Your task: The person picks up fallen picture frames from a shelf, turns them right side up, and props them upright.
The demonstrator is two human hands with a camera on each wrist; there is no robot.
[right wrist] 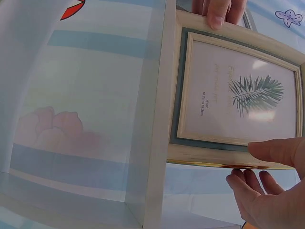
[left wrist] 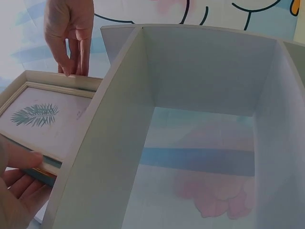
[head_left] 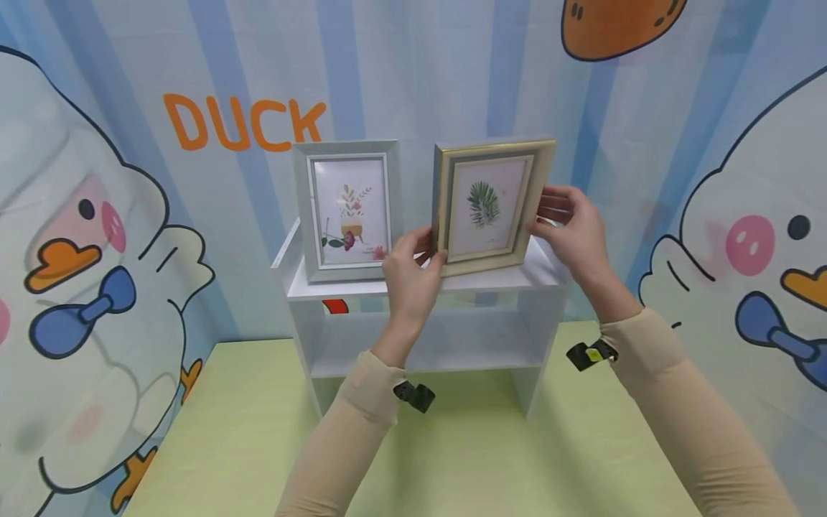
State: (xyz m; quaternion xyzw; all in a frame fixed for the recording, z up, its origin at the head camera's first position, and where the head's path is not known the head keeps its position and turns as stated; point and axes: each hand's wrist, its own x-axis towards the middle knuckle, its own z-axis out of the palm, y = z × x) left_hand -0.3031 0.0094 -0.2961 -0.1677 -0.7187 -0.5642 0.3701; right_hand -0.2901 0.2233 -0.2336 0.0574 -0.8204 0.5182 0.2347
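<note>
A gold-edged, cream picture frame (head_left: 494,205) with a green fern print stands slightly turned on the right part of a white shelf's top board (head_left: 349,289). My left hand (head_left: 413,276) pinches its lower left side, thumb in front and fingers behind. On its right side, my right hand (head_left: 571,230) holds the edge between thumb and fingers, as the right wrist view also shows. Left of it, apart by a gap, a silver-white picture frame (head_left: 349,212) with a potted-plant print stands upright, a dark red flower showing at its lower left.
The white shelf unit has a lower board (head_left: 420,345) and stands on a yellow-green table surface (head_left: 239,424). Behind hangs a blue striped curtain (head_left: 413,64) with printed ducks. Each wrist bears a small black camera (head_left: 415,396).
</note>
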